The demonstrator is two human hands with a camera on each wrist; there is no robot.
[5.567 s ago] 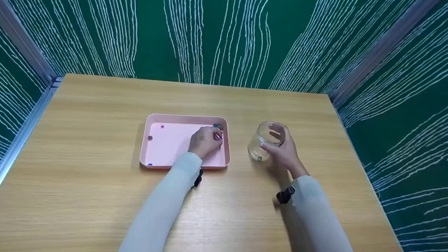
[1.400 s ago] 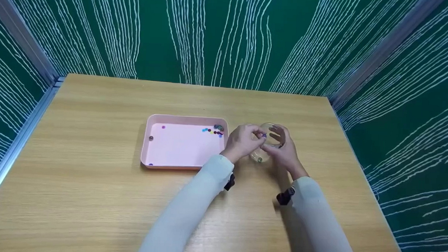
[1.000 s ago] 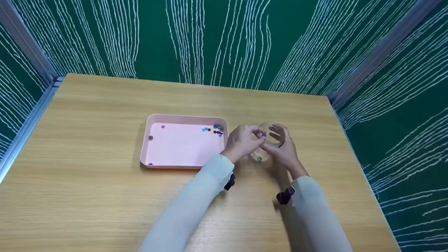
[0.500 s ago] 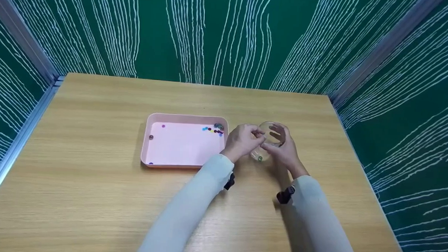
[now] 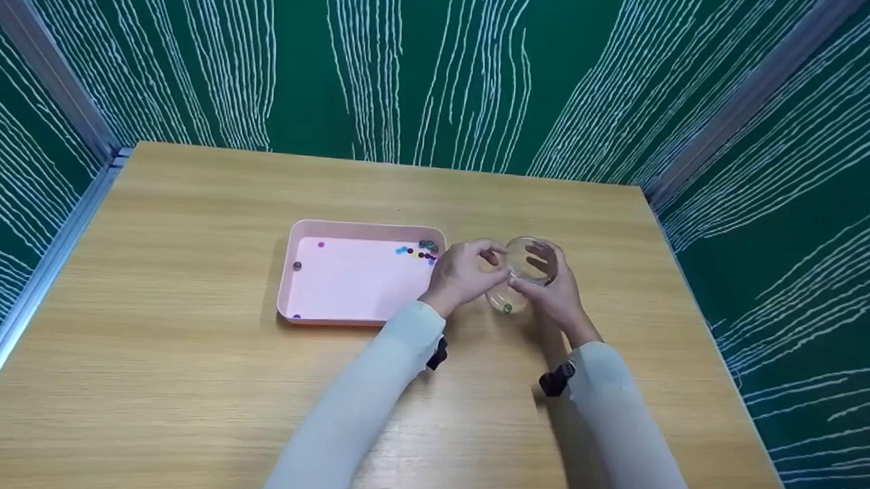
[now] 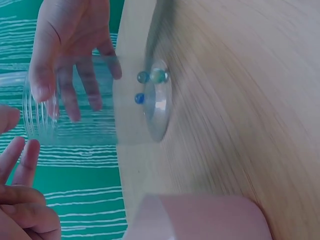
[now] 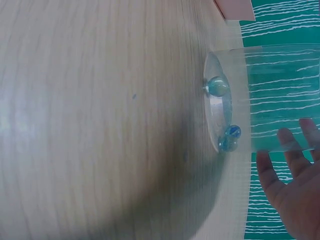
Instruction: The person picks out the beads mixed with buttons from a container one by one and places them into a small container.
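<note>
My right hand holds a clear glass jar by its upper part, thumb on the near side and fingers round the back. The jar stands upright on the table. Low inside it are a green marble, a teal marble and a small blue bead. Beside the jar's mouth is my left hand, thumb and fingertips parted at the rim with nothing between them. The pink tray to the left holds small coloured beads and several marbles in its far right corner.
Elsewhere in the tray lie a brown marble at the left wall, a pink bead and a dark blue bead by the front wall. Green, white-streaked panels stand behind the wooden table and along its sides.
My left hand has gone from the tray's right end to the jar's mouth with a small blue bead. Its fingers have just parted, and it has drawn back slightly left. The right hand stays put.
</note>
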